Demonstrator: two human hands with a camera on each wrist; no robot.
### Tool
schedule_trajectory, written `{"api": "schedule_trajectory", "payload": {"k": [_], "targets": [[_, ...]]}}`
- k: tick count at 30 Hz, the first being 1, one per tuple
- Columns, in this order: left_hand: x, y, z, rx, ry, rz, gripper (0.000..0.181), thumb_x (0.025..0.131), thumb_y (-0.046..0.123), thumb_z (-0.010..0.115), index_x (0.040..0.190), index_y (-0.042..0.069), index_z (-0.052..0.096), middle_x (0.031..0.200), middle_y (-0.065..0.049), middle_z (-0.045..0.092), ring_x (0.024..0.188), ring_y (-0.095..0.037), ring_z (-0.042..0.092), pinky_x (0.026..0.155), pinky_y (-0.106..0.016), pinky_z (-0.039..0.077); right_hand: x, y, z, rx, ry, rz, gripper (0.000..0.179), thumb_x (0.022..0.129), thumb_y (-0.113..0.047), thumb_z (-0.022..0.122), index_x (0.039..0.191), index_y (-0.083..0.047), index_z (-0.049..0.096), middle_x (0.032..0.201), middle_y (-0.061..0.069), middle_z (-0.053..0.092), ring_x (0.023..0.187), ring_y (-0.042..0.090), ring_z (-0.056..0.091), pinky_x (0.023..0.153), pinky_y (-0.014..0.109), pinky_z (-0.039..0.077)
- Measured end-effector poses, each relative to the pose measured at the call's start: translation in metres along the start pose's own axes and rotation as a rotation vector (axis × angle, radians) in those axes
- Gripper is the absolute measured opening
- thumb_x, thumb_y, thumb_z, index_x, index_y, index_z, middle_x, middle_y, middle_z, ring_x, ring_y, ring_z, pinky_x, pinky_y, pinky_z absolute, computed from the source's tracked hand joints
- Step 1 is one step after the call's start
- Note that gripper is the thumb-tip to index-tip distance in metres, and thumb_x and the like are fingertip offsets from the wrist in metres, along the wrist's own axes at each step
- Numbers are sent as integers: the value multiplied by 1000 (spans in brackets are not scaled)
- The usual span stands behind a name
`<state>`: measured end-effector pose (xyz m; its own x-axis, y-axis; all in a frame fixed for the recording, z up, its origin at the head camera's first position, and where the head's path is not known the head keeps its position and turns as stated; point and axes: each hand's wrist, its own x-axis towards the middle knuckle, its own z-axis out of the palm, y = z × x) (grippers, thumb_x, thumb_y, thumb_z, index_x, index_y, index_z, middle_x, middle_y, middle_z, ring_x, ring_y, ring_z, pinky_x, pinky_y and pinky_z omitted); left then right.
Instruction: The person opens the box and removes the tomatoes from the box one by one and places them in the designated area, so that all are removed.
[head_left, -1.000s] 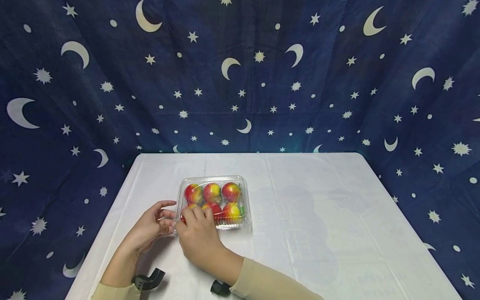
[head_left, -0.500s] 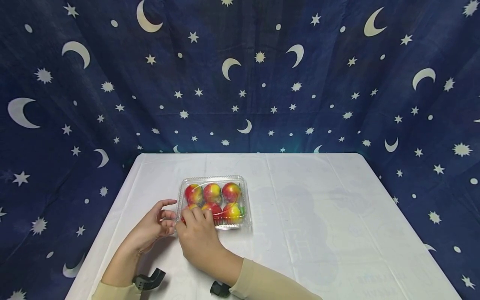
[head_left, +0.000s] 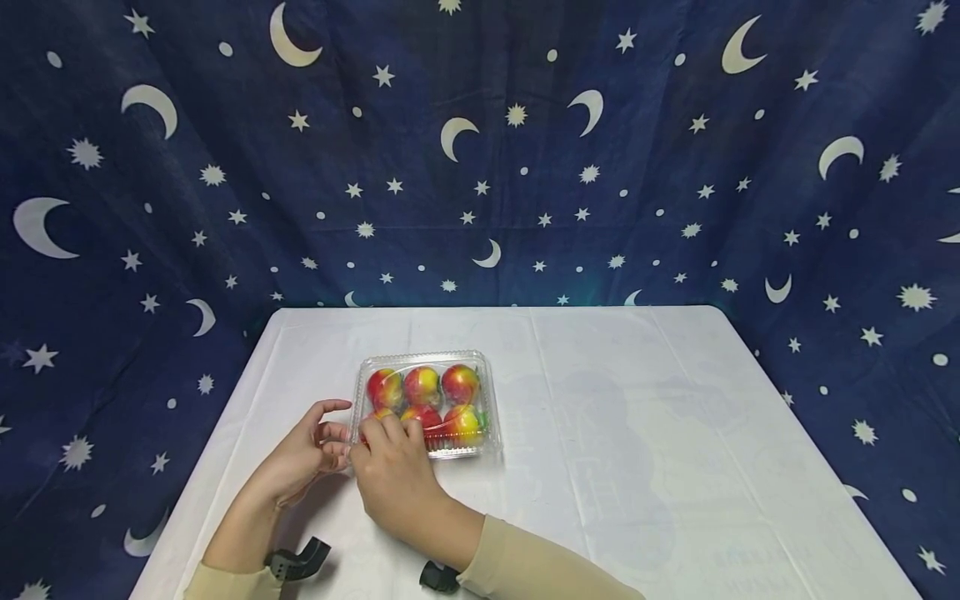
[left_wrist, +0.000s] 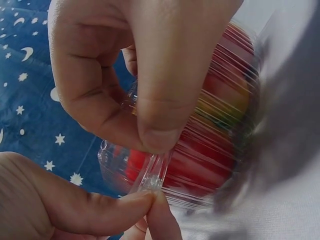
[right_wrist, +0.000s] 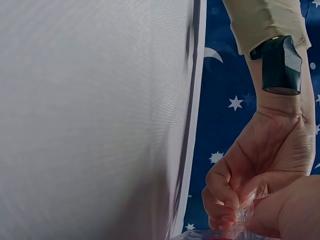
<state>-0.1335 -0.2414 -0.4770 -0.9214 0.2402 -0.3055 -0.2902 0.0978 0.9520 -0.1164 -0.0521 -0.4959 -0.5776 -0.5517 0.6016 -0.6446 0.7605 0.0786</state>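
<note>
Clear plastic box [head_left: 427, 357], one in number, resting on the white table [head_left: 637, 467] left of the middle. Faint lettering [head_left: 772, 557] on the cloth toward the near right, too pale to read. Within the box, six round fruits [head_left: 460, 384], laid out in two rows of three, with the near-left one largely hidden behind the right hand [head_left: 397, 475]. Smooth and glossy, red running into yellow, with a bit of green leaf [head_left: 483, 421] beside the near-right one. Rectangular in outline, rounded at the corners, finely ribbed down the walls and crimped along the rim, catching streaks of light. At the near-left corner, two hands close together, both narrowed to a pinch: left hand [head_left: 311, 446] with thumb and finger gripping a see-through plastic edge [left_wrist: 156, 172] of the box; right hand pinching the same edge a little further along, knuckles bent over the front. Two black wrist mounts [head_left: 300, 560], hard and smooth, one by each cuff of two plain beige sleeves [head_left: 551, 562]. Behind, a dark blue fabric curtain [head_left: 525, 146], softly creased, printed with pale crescents, stars and oval dots.
</note>
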Motion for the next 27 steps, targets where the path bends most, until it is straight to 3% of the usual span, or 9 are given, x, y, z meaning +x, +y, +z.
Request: {"api": "schedule_trajectory", "payload": {"k": [17,23,27], "targets": [[2,-1,2,1,0,12,102,70,-27,54,161,4,20,100,-2,55,78,-9,63,69,-23,56,3,-1,1,-2,17,6,6,89,-25,76,85,-23,72,108,-6,61,99,16,55,79,37,36],[0,0,2,-6,7,12,96,76,-24,57,161,3,20,98,-1,54,76,-8,62,69,-24,57,5,-1,0,27,5,25,7,93,-26,74,87,-23,73,107,-6,61,103,15,55,85,39,39],[0,-1,2,-16,-4,8,97,75,-24,57,161,3,20,99,-2,55,77,-9,63,70,-24,58,4,-1,0,26,5,30,5,91,-26,76,88,-23,74,108,-6,61,105,16,56,87,38,39]]}}
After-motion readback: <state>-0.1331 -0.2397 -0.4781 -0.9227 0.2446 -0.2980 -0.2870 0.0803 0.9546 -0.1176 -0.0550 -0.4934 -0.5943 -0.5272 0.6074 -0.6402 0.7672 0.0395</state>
